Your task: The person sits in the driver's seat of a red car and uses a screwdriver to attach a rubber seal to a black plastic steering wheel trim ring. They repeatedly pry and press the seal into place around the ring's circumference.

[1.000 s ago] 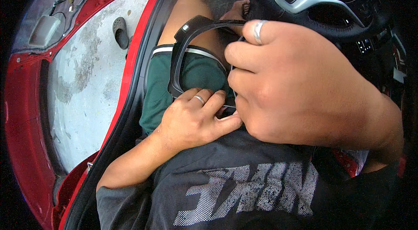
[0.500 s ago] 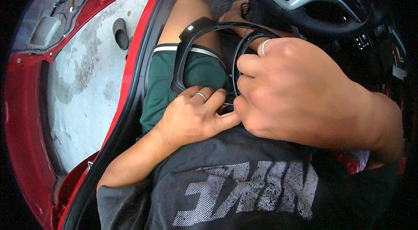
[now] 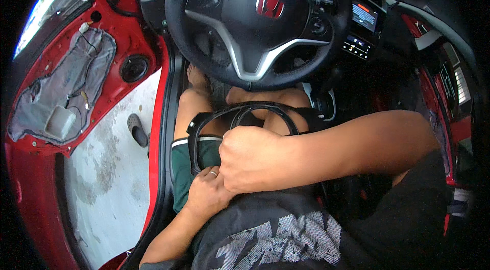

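Black plastic trim bezel (image 3: 240, 116), two joined rings, sits over the lap just below the steering wheel (image 3: 255, 19). Right hand (image 3: 255, 160) is fisted tight on its near edge, fingers fully curled. Left hand (image 3: 209, 193), with a ring on one finger, presses at the bezel's lower edge against the green shorts (image 3: 186, 168); fingers bent, grip itself hidden behind the right fist. Versus a second ago: view tilted up, whole wheel and lit gauges now visible, right hand was looser and higher, now clenched. Red door (image 3: 76, 81) open at left.
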`<state>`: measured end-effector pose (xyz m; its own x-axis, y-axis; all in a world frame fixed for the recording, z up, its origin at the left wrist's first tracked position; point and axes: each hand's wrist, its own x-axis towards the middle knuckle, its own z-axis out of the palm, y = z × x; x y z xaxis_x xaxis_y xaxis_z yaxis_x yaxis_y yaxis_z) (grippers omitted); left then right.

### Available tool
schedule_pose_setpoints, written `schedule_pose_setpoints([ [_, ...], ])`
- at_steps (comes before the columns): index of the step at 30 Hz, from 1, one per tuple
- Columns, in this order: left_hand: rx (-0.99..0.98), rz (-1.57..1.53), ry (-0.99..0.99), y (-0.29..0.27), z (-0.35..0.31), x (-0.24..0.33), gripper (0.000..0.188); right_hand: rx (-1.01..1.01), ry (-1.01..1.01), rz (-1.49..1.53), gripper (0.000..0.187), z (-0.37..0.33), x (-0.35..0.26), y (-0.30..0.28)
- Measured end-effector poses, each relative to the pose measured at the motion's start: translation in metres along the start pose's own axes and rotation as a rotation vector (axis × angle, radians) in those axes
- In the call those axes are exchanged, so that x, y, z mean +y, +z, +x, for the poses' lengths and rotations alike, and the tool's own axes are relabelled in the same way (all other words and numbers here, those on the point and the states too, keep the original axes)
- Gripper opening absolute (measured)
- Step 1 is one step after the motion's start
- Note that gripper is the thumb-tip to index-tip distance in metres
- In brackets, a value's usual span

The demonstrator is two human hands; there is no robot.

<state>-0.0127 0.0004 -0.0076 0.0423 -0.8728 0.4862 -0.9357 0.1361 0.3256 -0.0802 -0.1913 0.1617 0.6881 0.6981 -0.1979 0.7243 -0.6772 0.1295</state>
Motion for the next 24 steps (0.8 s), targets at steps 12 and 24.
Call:
schedule_pose_setpoints([
  [12, -0.043, 0.209, 0.009, -0.011, 0.009, 0.004, 0.045, 0.263, 0.212, -0.304, 0.015, -0.040, 0.031, -0.081],
  [24, -0.073, 0.164, 0.005, -0.004, 0.004, 0.002, 0.045, 0.464, 0.955, 0.993, 0.033, -0.061, -0.055, 0.082],
])
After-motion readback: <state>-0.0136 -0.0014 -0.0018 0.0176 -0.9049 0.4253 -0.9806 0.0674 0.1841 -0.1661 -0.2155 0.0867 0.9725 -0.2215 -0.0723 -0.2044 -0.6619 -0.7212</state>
